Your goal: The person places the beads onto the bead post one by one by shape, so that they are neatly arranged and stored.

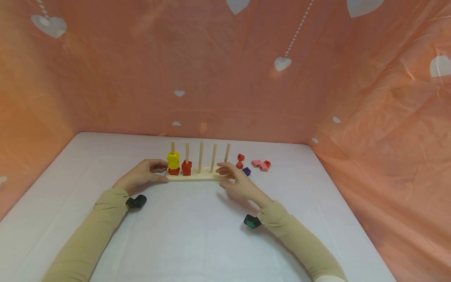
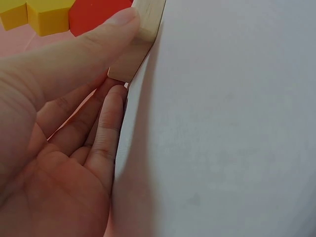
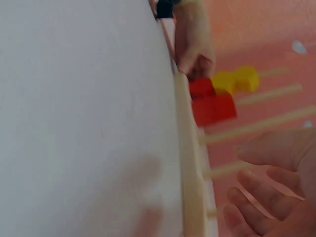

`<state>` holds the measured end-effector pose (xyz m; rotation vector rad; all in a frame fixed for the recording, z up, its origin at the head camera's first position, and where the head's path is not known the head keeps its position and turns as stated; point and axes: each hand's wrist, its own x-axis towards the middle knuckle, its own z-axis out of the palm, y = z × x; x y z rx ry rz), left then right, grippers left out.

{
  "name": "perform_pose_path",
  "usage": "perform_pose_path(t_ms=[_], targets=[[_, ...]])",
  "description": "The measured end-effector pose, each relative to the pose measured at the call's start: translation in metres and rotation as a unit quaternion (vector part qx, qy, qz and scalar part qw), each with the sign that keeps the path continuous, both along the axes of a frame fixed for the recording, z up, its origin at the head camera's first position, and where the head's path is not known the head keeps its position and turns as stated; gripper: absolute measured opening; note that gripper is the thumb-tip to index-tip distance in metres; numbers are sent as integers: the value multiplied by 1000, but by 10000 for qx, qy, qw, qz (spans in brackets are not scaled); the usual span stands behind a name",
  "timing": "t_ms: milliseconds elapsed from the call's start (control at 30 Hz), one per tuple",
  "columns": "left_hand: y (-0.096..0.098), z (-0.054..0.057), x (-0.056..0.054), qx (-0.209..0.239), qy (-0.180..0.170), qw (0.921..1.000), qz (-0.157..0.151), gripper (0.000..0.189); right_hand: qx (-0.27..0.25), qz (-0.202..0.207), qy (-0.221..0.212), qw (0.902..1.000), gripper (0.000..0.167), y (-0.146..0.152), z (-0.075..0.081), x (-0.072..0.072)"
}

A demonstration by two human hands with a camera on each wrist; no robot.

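Head view: left hand (image 1: 142, 172) grips the end of a wooden pegboard (image 1: 193, 177)

From where I stand, the pegboard lies across the middle of the white desk (image 1: 197, 235), towards the far side. The person's left hand pinches its left end, thumb laid on the wood and fingers behind. The right hand (image 1: 239, 184) hovers at the right end, fingers spread and loosely bent, holding nothing.

Five pegs (image 1: 201, 156) stand upright. On the leftmost, yellow beads (image 1: 173, 160) sit above a red bead (image 1: 174, 171); the next one along carries a red piece (image 1: 186, 168), low against the base.

Just right of the board lie two loose red beads (image 1: 240, 157), with a purple bead (image 1: 246, 171) nearer. Farther right, pink beads (image 1: 256, 163) cluster with another red one (image 1: 267, 163). An orange-pink backdrop (image 1: 218, 105) with pale hearts rises behind the far edge.
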<state>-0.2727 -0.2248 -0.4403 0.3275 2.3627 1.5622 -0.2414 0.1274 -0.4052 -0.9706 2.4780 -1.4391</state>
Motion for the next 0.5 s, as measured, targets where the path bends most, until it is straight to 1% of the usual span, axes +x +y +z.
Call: perform_pose_path(t_ms=[67,167,233,267,367,500], targets=[[0,0,1,-15,-14,10000,16,71,-133,68,129,9998,55,8,10,3],[0,1,2,20,-53,10000,16,71,-131,11,342,9993,51,21,24,8],[1,2,2,30,-47,10000,-5,71,-102,-72,519,9986,47,30,27,6],[1,2,2,23,-23,10000,-38,71,-99,-143,608,9980,46,35,25,3],[1,2,1,38,-43,10000,-7,70,-60,-389,841,9957,43,50,15,-11],[0,0,-1,-33,24,10000,-34,71,180,-750,978,9922,43,67,1,-28]])
